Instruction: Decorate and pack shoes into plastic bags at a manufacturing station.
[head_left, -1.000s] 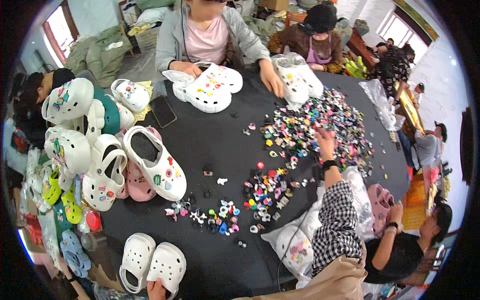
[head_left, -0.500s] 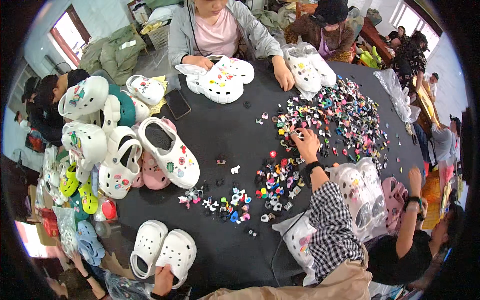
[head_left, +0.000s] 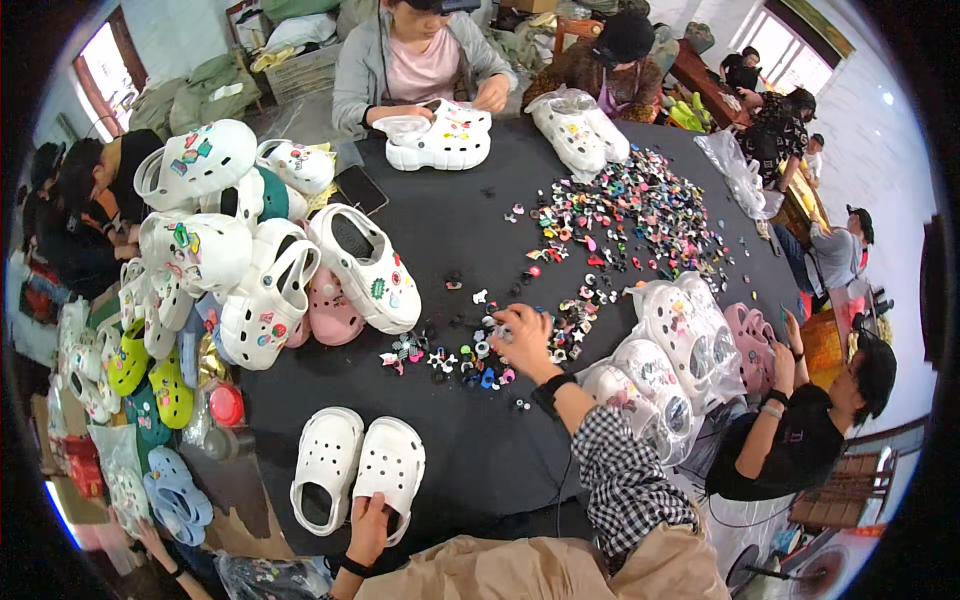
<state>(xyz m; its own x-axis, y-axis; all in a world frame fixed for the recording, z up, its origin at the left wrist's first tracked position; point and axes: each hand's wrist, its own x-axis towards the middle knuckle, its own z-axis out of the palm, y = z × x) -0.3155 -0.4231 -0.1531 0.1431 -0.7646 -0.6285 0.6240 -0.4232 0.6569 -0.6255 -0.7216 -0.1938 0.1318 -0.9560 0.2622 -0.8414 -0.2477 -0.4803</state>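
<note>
My left hand [head_left: 368, 522] clamps the white clog [head_left: 388, 468] at lower centre; my right hand [head_left: 524, 338], fingers curled among charms [head_left: 470, 360], grip unclear, could scatter them.

Black-and-white checked sleeve [head_left: 625, 480], black wristband [head_left: 549, 392], perhaps tan trousers [head_left: 520, 568].

One view only, from a head-worn fisheye camera looking steeply down from above the near edge of a black surface [head_left: 480, 470]. It faces across that surface toward the seated people at its far side. The near edge sits close below the lens, and the far edge is well off. Straight lines curve near the round, dark rim.
</note>
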